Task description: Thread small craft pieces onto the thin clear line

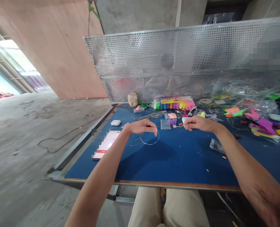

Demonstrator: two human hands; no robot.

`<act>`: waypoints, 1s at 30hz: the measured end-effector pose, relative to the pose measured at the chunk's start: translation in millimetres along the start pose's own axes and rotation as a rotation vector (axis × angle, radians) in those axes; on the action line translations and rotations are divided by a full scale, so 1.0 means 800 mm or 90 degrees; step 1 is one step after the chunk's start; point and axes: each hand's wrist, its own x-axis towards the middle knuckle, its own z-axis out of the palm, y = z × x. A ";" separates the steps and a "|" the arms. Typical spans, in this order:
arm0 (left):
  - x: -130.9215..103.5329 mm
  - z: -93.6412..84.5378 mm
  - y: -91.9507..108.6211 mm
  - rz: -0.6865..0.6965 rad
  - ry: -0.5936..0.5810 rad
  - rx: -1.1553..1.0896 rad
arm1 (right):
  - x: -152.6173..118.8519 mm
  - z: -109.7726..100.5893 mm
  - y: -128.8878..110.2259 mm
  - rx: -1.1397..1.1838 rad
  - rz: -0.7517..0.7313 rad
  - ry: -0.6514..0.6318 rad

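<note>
My left hand [143, 126] is closed in a pinch on a thin, pale thread [151, 144], which hangs in a loose loop just above the blue tabletop. From those fingertips a faint length of it runs across toward my right hand [197, 123]. That hand is also pinched, with its fingertips closed at the far end of the line. Behind and between the hands lie small clear bags [165, 124] and a bag with purple bits [172, 121]. A white object [184, 119] sits against my right fingertips, partly covered by them.
A phone [106, 145] and a white earbud case [115, 123] lie at the left. Coloured clay sticks [174, 103] fill a pack at the back, near thin metal rods [151, 115]. Pink and purple foam pieces [265, 124] pile up at right. A perforated metal panel [140, 60] stands behind.
</note>
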 end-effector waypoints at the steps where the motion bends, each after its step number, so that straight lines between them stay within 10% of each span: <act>1: 0.000 0.000 0.000 0.006 0.003 -0.013 | -0.001 0.000 0.001 0.025 -0.003 0.012; 8: -0.002 -0.003 -0.005 -0.011 0.061 -0.050 | -0.011 -0.012 0.026 0.217 -0.002 0.133; 13: 0.001 -0.002 -0.016 -0.007 0.077 -0.008 | -0.012 -0.026 0.047 0.021 0.042 0.234; 19: 0.012 0.011 -0.021 -0.035 0.378 0.143 | 0.003 -0.030 0.065 -0.036 -0.013 0.811; 30: 0.049 0.057 0.007 0.008 0.407 0.274 | 0.067 0.100 -0.012 0.321 -0.060 0.369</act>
